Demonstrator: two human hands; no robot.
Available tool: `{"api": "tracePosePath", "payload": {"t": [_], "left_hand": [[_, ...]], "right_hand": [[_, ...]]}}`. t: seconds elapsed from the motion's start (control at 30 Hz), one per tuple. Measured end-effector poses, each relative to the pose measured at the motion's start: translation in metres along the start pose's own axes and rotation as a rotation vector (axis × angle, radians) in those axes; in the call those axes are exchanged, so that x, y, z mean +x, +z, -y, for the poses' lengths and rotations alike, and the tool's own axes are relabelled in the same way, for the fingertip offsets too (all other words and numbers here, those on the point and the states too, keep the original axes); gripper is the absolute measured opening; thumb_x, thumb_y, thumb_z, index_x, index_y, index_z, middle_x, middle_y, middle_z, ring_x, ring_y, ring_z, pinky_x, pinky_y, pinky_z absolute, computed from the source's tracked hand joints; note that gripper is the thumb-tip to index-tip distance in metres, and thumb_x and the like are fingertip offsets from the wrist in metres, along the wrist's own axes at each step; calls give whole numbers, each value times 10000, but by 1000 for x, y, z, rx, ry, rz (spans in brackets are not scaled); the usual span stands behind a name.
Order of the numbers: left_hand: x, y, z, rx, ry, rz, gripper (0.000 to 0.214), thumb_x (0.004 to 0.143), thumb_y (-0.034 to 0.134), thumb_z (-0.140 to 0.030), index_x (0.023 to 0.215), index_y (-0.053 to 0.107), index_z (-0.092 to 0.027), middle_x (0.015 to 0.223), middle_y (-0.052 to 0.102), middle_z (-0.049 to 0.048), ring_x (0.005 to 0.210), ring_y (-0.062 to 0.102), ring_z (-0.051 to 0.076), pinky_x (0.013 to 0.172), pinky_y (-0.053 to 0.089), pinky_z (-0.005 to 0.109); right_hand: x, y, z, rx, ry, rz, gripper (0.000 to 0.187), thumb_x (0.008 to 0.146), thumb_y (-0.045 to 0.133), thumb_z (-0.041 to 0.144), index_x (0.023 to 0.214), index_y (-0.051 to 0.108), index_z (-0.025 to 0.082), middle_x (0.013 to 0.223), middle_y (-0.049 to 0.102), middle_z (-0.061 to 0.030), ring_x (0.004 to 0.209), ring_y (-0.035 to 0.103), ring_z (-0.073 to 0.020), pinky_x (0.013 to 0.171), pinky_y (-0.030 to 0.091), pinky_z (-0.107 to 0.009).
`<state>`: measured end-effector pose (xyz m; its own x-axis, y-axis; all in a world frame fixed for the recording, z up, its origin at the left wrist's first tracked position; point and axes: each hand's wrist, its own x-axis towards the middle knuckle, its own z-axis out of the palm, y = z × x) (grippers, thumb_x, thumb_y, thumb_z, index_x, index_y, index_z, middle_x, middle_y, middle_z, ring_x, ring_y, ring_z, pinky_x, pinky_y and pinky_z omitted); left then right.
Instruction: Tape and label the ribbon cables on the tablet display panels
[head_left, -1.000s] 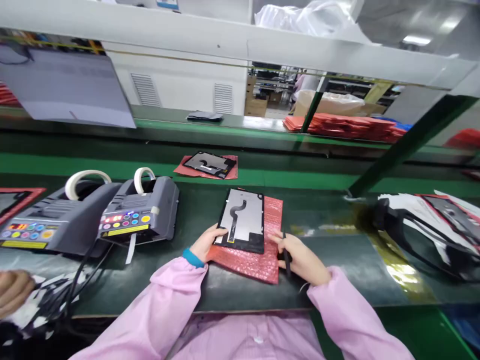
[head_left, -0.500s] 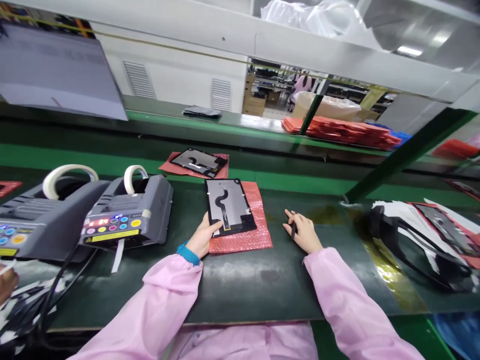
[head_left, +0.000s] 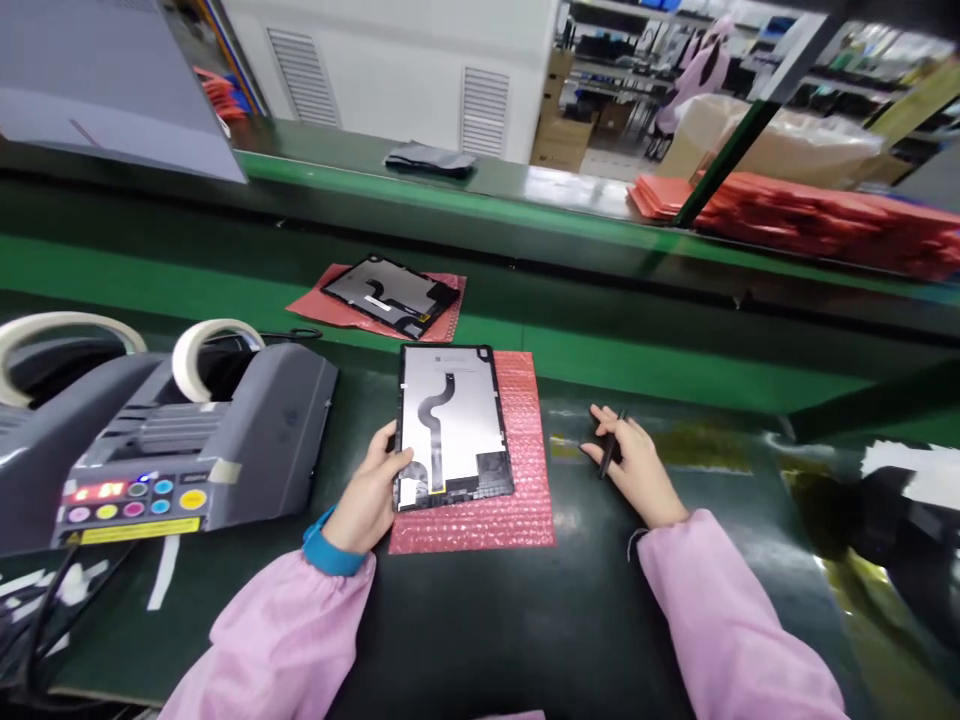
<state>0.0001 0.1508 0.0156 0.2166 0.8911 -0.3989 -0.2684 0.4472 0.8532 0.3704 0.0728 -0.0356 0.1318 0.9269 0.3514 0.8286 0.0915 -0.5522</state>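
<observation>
My left hand (head_left: 369, 490), with a blue band at the wrist, grips the lower left edge of a tablet display panel (head_left: 472, 415), thumb on top. The panel shows its silver back, a black frame and a curved black ribbon cable. Beneath it lies a pink bubble-wrap bag (head_left: 529, 500). To the right, my right hand (head_left: 634, 465) is closed around a slim black pen-like tool (head_left: 609, 445), apart from the panel. A second display panel (head_left: 386, 290) rests on another pink bubble bag (head_left: 319, 305) farther back.
Two grey tape dispensers (head_left: 270, 440) with white tape rolls stand at the left, a tape strip (head_left: 163, 575) hanging from one. On the back shelf are a dark flat bag (head_left: 429, 158) and stacked red bags (head_left: 817, 220). A black strap-like object (head_left: 907, 530) lies at the right.
The view has tilted down and come closer. My left hand still grips the panel, now turned straighter on its bubble bag. My right hand keeps the black tool, its tip more visible.
</observation>
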Motion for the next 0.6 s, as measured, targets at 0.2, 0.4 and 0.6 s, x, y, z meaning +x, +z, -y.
{"api": "tracePosePath", "payload": {"t": [0.2,0.4,0.6], "left_hand": [[1,-17,8,235,179,-156,735,780,794,-435,1422,498,-231,1269,698,97,1239,691,315,1055,593,460],[2,-43,20,1113,766,-232,764,1011,570,-368,1682,244,-203,1683,328,211,1585,303,400,1294,277,608],[-39,-19,29,1439,919,51,569,1080,451,-230,1638,343,-258,1651,422,159,1628,209,377,1250,370,593]], "right_hand": [[-1,-21,0,238,64,-34,396,883,731,633,866,555,277,1240,793,-124,1300,681,-362,1124,477,-625],[-17,-18,38,570,353,-290,524,1046,418,654,1093,710,222,688,676,-13,550,633,-172,536,515,-321],[-17,-6,56,664,469,-234,342,944,682,577,960,648,237,695,617,32,456,510,-101,432,418,-253]]}}
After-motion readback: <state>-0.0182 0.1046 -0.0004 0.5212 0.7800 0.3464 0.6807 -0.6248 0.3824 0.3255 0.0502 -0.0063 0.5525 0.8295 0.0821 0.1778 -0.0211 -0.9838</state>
